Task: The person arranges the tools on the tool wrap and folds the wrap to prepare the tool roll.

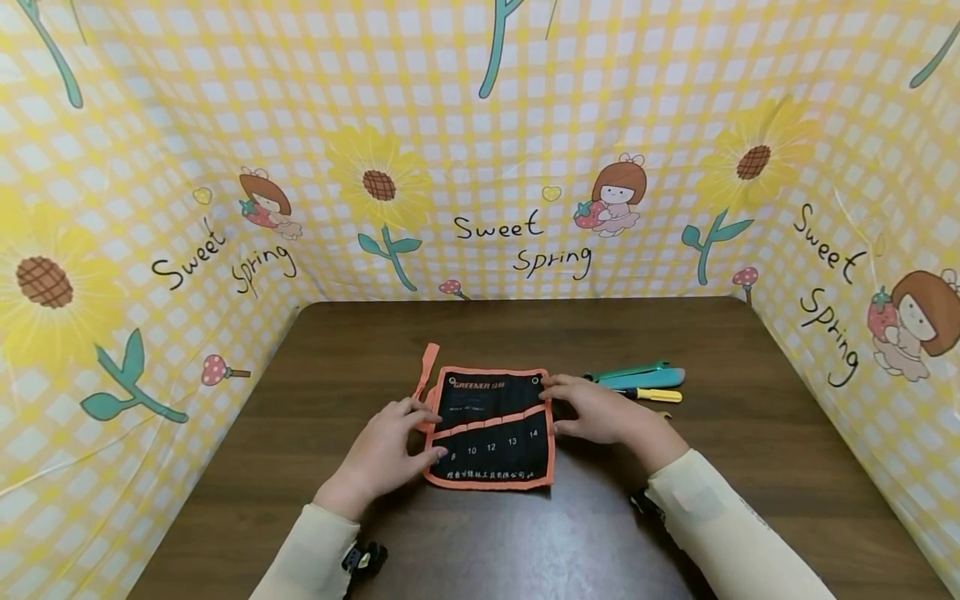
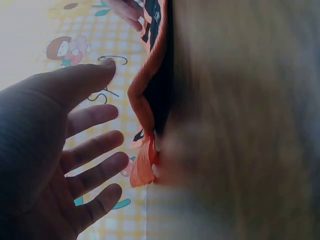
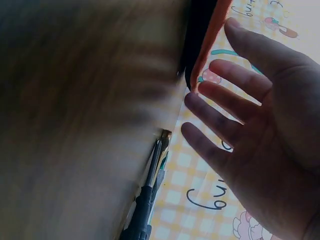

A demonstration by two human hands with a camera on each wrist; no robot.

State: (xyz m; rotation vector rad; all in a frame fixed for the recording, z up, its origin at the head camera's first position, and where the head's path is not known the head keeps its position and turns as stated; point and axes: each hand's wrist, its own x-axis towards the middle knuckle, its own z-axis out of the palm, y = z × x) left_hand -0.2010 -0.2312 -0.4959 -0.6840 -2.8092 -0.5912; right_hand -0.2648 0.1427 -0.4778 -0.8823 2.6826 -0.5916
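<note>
A black cloth tool pouch [image 1: 491, 463] with orange edging lies flat on the table, its row of slots numbered 8, 10, 12, 13 and 14 facing up. An orange tie strap [image 1: 428, 367] sticks out from its upper left side. My left hand [image 1: 384, 450] is at the pouch's left edge, thumb and fingers spread over the border. Along the right edge, my right hand [image 1: 588, 408] has its fingers at the upper corner. In the left wrist view the fingers are apart and relaxed, beside the pouch's wavy rim [image 2: 142, 75]. Straight fingers also show in the right wrist view, near the orange border [image 3: 210, 42].
Right of the pouch, partly behind my right hand, lie a yellow-handled screwdriver [image 1: 660, 396], a teal-handled tool [image 1: 656, 378] and a green tool [image 1: 630, 371]. A small metal end [image 1: 664, 415] pokes out beside my wrist. Yellow checked cloth [image 1: 480, 167] walls the table's back and sides.
</note>
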